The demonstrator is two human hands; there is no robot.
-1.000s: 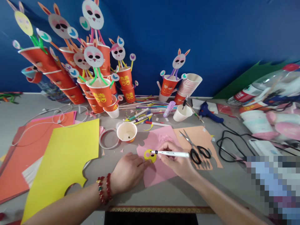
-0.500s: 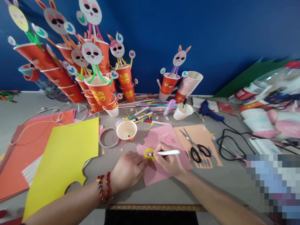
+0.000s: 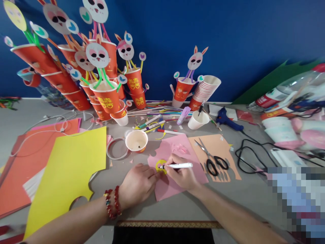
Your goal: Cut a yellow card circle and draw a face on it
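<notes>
A small yellow paper circle (image 3: pixel 160 164) with pink patches lies on a pink sheet (image 3: pixel 172 189). My left hand (image 3: pixel 139 183), with red beads at the wrist, rests at the sheet's left edge, its fingers curled together and their tips at the circle's lower edge; whether they pinch it is hidden. In my right hand (image 3: pixel 181 174) is a white marker (image 3: pixel 180 165), its dark tip on or just over the circle. Scissors (image 3: pixel 208 157) with black handles lie to the right on a peach sheet (image 3: pixel 223 144), blades apart.
Red paper cups with rabbit faces (image 3: pixel 97 55) stand at the back left. A white cup (image 3: pixel 198 120) holds a black pen. Nearer are an open cup (image 3: pixel 136 141), a tape ring (image 3: pixel 117 149), a yellow sheet (image 3: pixel 76 159), loose markers and a blue glue gun (image 3: pixel 228 121) with its cord.
The marker and my right hand have shifted very slightly left over the circle. The whole view has moved a little; my left hand stays at the circle's edge.
</notes>
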